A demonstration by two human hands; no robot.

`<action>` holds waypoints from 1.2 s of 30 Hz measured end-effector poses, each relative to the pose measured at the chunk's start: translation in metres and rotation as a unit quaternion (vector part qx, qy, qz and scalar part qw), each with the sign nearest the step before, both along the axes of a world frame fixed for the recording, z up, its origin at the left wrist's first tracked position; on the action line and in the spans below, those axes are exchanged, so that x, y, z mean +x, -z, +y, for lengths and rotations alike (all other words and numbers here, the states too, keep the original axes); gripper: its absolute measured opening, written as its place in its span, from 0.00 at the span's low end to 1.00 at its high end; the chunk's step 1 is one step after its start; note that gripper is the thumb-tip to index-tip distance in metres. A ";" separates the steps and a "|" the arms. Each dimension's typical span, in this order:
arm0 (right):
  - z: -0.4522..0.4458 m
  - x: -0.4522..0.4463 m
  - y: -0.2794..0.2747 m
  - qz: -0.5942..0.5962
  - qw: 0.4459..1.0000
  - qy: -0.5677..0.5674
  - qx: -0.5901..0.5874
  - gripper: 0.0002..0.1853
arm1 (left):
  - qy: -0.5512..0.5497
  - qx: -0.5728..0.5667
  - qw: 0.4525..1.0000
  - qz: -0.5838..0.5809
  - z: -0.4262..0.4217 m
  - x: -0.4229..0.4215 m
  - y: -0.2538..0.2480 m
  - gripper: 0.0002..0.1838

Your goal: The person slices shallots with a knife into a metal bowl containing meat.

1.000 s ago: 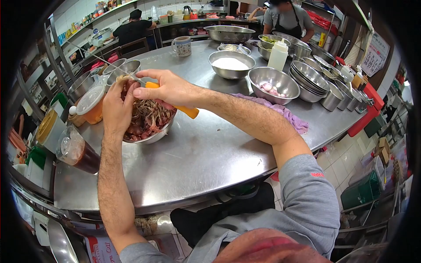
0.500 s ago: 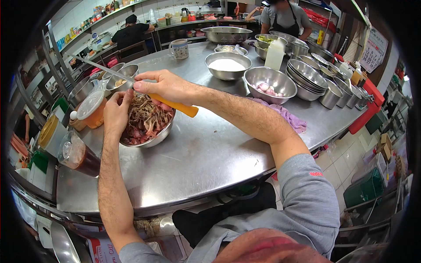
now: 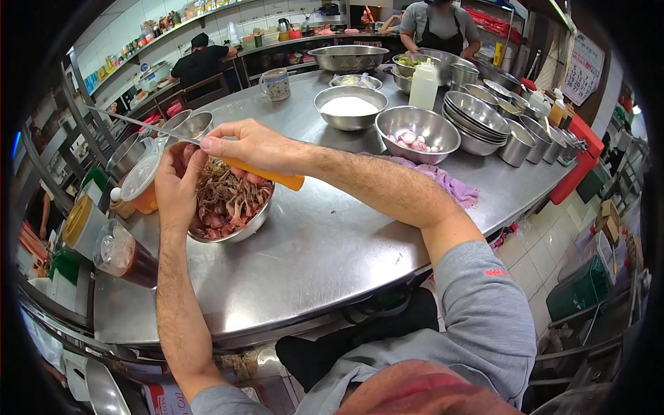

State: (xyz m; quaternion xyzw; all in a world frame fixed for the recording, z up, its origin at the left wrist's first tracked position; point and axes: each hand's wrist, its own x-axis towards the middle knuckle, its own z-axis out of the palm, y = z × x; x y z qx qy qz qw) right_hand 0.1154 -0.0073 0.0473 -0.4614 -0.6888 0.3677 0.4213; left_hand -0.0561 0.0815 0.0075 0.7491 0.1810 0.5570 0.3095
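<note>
My right hand (image 3: 252, 149) is wrapped round the yellow-orange handle of a long knife (image 3: 280, 177), whose thin blade points up and left past my left hand. Beside the blade, my left hand (image 3: 178, 176) is bent with its fingers pressed round something small, which I cannot make out. Below and right of both hands sits a steel bowl (image 3: 257, 223) filled with reddish meat pieces (image 3: 221, 214) and brownish, root-like strands (image 3: 228, 187).
A lidded tub (image 3: 142, 183) and a jug of dark liquid (image 3: 131, 259) stand left. Further back are a mug (image 3: 275, 84), a bowl of white powder (image 3: 349, 107), a bowl of peeled bulbs (image 3: 417, 142), a purple cloth (image 3: 449, 183) and two people.
The knife first lifted clear of the left fingers, and its blade now lies lower, close above them. My left hand has turned and moved slightly left. The whole view has shifted a little.
</note>
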 end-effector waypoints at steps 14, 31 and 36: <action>-0.008 -0.002 0.001 -0.009 0.993 -0.095 0.069 0.34 | 0.070 -0.030 0.997 -0.034 0.006 -0.005 0.007 0.10; 0.001 0.005 0.008 -0.078 0.991 -0.102 0.038 0.36 | 0.065 -0.083 0.993 0.049 0.010 -0.012 0.009 0.17; 0.002 0.004 0.013 -0.049 0.992 -0.110 0.045 0.33 | 0.089 -0.063 0.994 0.028 0.015 -0.012 0.013 0.16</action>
